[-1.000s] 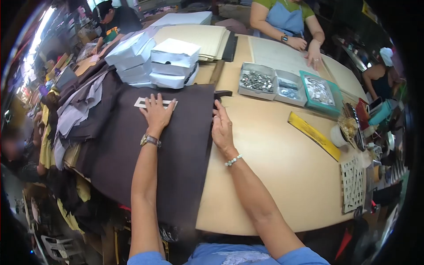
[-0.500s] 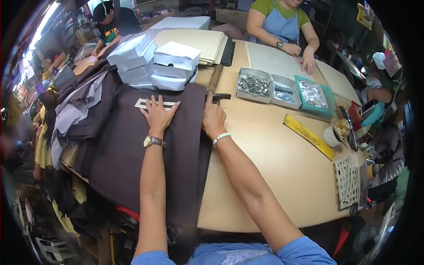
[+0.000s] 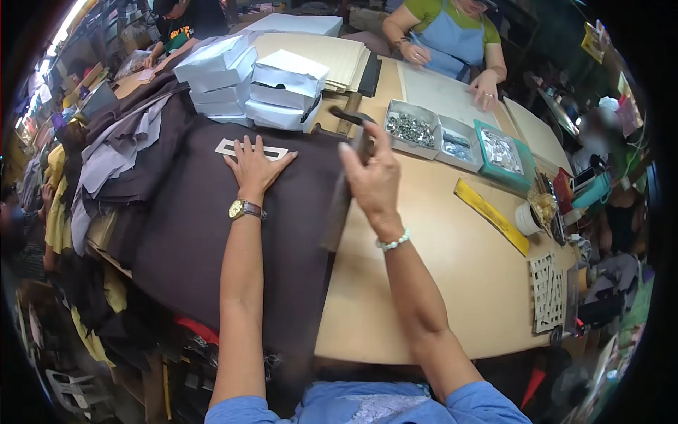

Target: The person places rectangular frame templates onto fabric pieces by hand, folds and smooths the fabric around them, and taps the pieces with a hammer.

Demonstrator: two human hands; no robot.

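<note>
Dark brown fabric [image 3: 212, 212] covers the left part of the table. On it lies a pale rectangular frame [image 3: 272, 150] with a long slot. My left hand [image 3: 249, 169] rests palm down with fingers spread over this frame. Above the fabric's right edge, my right hand [image 3: 374, 180] is closed around a hammer [image 3: 337, 219]. The hammer's dark curved head shows beyond my fingers, and its handle, blurred by motion, slants down toward me.
White boxes [image 3: 288, 76] are stacked behind the fabric. A box of metal pieces [image 3: 412, 128] stands beside a box of small parts [image 3: 459, 145] and a green tray [image 3: 503, 152]. A yellow bar [image 3: 491, 218] lies to the right. A co-worker in an apron [image 3: 452, 35] is across the table.
My right hand has taken hold of the hammer and lifted it from the table, swinging its handle toward me. My left hand stays on the frame. The co-worker's hands have moved apart.
</note>
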